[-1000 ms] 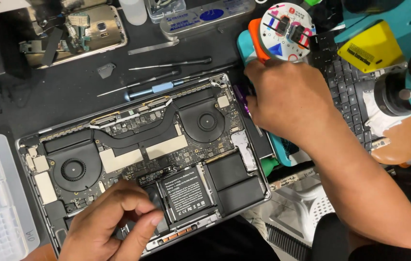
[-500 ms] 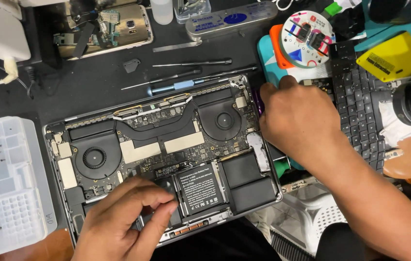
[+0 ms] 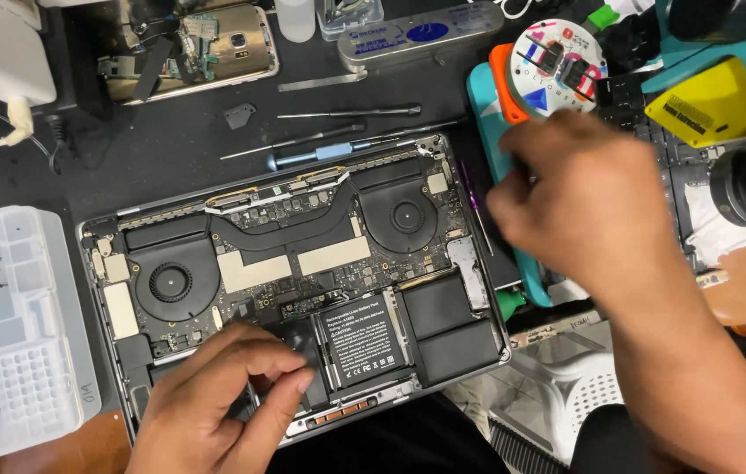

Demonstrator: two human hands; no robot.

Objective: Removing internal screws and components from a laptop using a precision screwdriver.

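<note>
An opened laptop (image 3: 303,254) lies bottom-up on the dark bench, showing two fans, the board and black battery cells. My left hand (image 3: 215,404) rests on its lower left, fingertips pressed on a black battery cell beside the labelled middle cell (image 3: 364,338); nothing is held in it. My right hand (image 3: 592,211) hovers just right of the laptop over a teal mat (image 3: 487,96), blurred by motion. Its fingers are hidden behind the back of the hand, so I cannot see whether it holds anything. A thin purple-handled tool (image 3: 469,197) lies by the laptop's right edge.
Screwdrivers (image 3: 329,151) and tweezers lie behind the laptop. A clear parts tray (image 3: 13,325) with small screws sits left. A dismantled phone (image 3: 189,44), a round white disc (image 3: 557,66), a yellow wedge (image 3: 711,105) and a black keyboard (image 3: 654,132) crowd the back and right.
My right hand has drawn a little to the right, away from the laptop's right edge, and is blurred. My left hand stays on the battery cell. The view has shifted slightly.
</note>
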